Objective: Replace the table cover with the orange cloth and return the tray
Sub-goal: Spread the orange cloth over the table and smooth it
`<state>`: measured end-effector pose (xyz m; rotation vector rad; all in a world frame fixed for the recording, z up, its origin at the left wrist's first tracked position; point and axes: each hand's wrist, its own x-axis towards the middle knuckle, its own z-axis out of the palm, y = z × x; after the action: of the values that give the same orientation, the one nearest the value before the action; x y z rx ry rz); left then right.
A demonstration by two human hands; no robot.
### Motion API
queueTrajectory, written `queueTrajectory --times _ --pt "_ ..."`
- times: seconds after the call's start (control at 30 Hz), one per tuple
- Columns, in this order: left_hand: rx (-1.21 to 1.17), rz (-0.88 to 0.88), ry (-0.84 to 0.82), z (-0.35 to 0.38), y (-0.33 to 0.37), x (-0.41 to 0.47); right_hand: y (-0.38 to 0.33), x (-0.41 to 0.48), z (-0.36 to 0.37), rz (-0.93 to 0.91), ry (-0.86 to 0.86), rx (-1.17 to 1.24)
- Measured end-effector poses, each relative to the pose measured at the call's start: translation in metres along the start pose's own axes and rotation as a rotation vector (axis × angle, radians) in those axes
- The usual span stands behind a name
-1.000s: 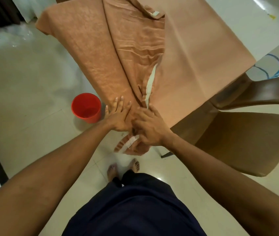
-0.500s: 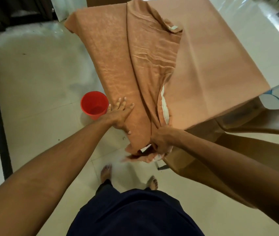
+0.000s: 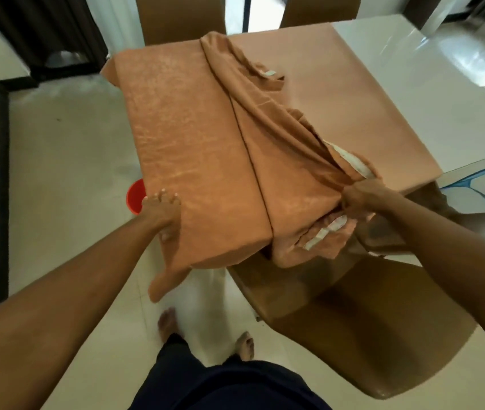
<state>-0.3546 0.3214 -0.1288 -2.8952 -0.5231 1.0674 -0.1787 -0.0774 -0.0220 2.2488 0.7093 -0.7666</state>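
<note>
The orange cloth (image 3: 193, 149) covers the left end of the white table (image 3: 430, 84). Its left half lies flat and textured; a bunched fold with a white hem runs diagonally down the middle, and a smoother part lies to the right. My left hand (image 3: 162, 216) presses flat on the cloth at the table's near left edge, fingers spread. My right hand (image 3: 362, 195) is closed on the bunched fold near the table's front edge, and the fold's end hangs below it. No tray is in view.
A brown chair (image 3: 353, 315) stands right under my right arm at the table's near side. Two more chair backs (image 3: 176, 19) show at the far side. A red bucket (image 3: 136, 195) sits on the tiled floor beside my left hand. My bare feet stand below.
My right hand has pulled the bunched fold to the right along the front edge, spreading the cloth wider. My left hand stayed pressed on the left edge. The view shifted left.
</note>
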Motion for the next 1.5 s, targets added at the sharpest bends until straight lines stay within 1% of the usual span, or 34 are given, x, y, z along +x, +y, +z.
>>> queueTrajectory --times 0.03,0.1,0.17,0.2,0.27,0.33,0.4,0.5,0.53,0.63,0.67,0.7,0.77,0.83,0.9,0.93,1.0,1.07,1.13,1.23,1.3,1.37,1.47,1.5 --pt "0.031 -0.035 -0.018 -0.007 0.007 -0.002 0.017 0.001 0.007 0.053 0.015 0.026" --pt "0.065 -0.085 -0.05 -0.022 0.018 -0.006 0.035 0.01 0.019 0.105 -0.014 0.122" --pt "0.07 -0.121 -0.045 -0.035 0.028 -0.009 0.038 0.022 0.027 0.052 -0.02 0.318" --pt "0.068 -0.115 0.028 -0.04 0.03 -0.008 0.033 0.028 0.025 0.021 0.027 0.443" --pt "0.035 -0.047 0.243 -0.046 0.033 -0.008 0.017 0.038 0.016 -0.044 0.183 0.678" --pt "-0.131 0.057 0.406 -0.046 0.033 0.002 -0.006 0.05 0.006 -0.099 0.299 0.843" --pt "-0.266 0.118 0.426 -0.049 0.035 0.011 -0.029 0.063 -0.004 -0.147 0.404 0.967" --pt "-0.315 0.16 0.451 -0.064 0.039 0.038 -0.05 0.095 -0.025 -0.114 0.524 1.096" --pt "-0.315 0.158 0.463 -0.073 0.042 0.048 -0.053 0.105 -0.036 -0.096 0.585 1.093" --pt "-0.309 0.19 0.492 -0.111 0.05 0.092 -0.051 0.149 -0.079 -0.107 0.87 1.062" --pt "-0.323 0.201 0.527 -0.129 0.05 0.115 -0.048 0.168 -0.101 -0.086 0.931 1.051" --pt "-0.339 0.211 0.557 -0.146 0.05 0.136 -0.044 0.187 -0.12 -0.044 0.952 1.043" --pt "-0.384 0.219 0.592 -0.178 0.05 0.177 -0.038 0.224 -0.159 0.073 0.89 1.01" --pt "-0.406 0.203 0.634 -0.211 0.042 0.228 -0.032 0.271 -0.206 0.143 0.832 0.943" --pt "-0.395 0.183 0.623 -0.236 0.036 0.268 -0.026 0.311 -0.242 0.113 0.81 0.928" --pt "-0.388 0.176 0.603 -0.252 0.03 0.294 -0.024 0.336 -0.264 0.091 0.776 0.925" --pt "-0.356 0.188 0.575 -0.276 0.028 0.333 -0.022 0.374 -0.293 0.056 0.653 0.908" --pt "-0.393 0.206 0.6 -0.298 0.031 0.364 -0.025 0.402 -0.306 0.033 0.612 0.859" --pt "-0.432 0.18 0.599 -0.316 0.032 0.395 -0.027 0.432 -0.313 0.012 0.631 0.863" --pt "-0.43 0.128 0.506 -0.31 0.028 0.421 -0.031 0.454 -0.316 -0.015 0.649 0.812" --pt "-0.419 0.093 0.495 -0.297 0.029 0.431 -0.033 0.465 -0.321 -0.018 0.714 0.781" --pt "-0.446 0.031 0.512 -0.292 0.034 0.437 -0.03 0.474 -0.325 -0.076 0.794 0.785" --pt "-0.427 -0.017 0.503 -0.298 0.04 0.44 -0.002 0.478 -0.328 -0.17 0.849 0.772" --pt "-0.405 -0.016 0.508 -0.301 0.041 0.44 0.017 0.48 -0.327 -0.148 0.864 0.791"
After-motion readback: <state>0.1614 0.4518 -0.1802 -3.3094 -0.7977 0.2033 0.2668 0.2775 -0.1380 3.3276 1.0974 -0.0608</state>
